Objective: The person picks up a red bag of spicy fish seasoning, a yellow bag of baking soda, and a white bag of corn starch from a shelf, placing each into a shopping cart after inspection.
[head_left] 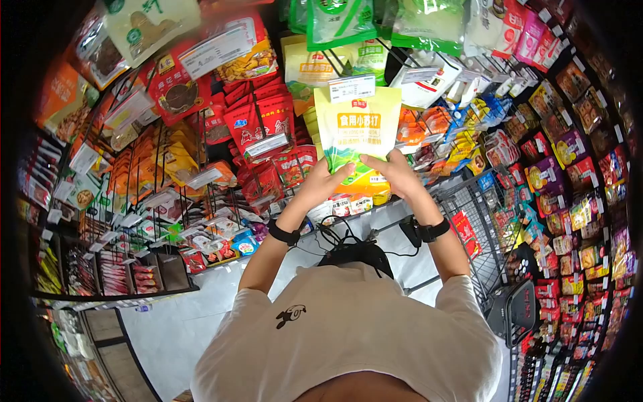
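Note:
A yellow and white packet (357, 127) with orange lettering and a green patch hangs upright in front of the shelf rack, just below a white price tag (351, 88). My left hand (327, 181) grips its lower left edge, the thumb lying over the front. On the lower right edge, my right hand (394, 171) holds it the same way, with the thumb on the front. The fingers behind the packet are hidden. Similar yellow packets (315, 70) hang behind it. Black bands circle both wrists.
Red packets (260, 125) hang left of the hands, and green-white bags (340, 23) above. A wire cart (477, 211) holding a red packet stands at the right, with a black bag (355, 254) near my body. Packed shelves (576, 261) line the far right.

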Tool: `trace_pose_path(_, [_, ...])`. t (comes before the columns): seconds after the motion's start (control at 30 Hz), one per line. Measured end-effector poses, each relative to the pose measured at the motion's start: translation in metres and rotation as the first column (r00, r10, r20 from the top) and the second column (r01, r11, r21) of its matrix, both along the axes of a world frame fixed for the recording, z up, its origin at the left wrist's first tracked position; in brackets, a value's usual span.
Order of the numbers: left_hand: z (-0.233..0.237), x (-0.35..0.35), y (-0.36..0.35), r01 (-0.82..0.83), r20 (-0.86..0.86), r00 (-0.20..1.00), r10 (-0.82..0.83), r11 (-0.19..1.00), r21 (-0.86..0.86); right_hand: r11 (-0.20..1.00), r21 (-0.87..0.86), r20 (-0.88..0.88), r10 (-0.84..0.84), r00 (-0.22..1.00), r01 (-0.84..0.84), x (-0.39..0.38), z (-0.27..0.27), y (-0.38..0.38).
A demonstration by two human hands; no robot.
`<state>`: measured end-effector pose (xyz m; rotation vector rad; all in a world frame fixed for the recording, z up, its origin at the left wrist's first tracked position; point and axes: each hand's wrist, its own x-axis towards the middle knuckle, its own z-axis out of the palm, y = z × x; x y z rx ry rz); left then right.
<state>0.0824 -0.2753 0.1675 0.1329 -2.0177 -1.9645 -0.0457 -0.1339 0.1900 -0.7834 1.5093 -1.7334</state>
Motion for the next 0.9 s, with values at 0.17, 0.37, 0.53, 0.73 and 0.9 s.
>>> trace_pose_path(0.17, [-0.003,-0.017,0.027,0.122,0.044,0.992,-0.122,0.992,0.005,0.994,-0.015,-0.015,-0.105,0.994,0.105,-0.001,-0.009,0.039])
trace_pose_path(0.37, [-0.019,-0.065,0.083,0.384,0.149,0.909,-0.389,0.921,0.06,0.974,0.119,-0.082,-0.186,0.979,0.195,-0.023,-0.005,0.132])
trace_pose_path(0.53, [-0.009,-0.126,0.165,0.532,0.15,0.805,-0.574,0.81,0.245,0.93,0.205,-0.226,-0.257,0.94,0.304,-0.057,-0.002,0.231])
trace_pose_path(0.73, [-0.006,-0.218,0.279,0.499,0.26,0.581,-0.772,0.59,0.635,0.858,0.375,-0.316,-0.237,0.919,0.35,-0.12,0.017,0.357])
trace_pose_path(0.9, [-0.028,-0.283,0.363,0.288,0.308,0.408,-0.86,0.441,0.85,0.768,0.55,-0.318,-0.171,0.932,0.329,-0.195,-0.001,0.447])
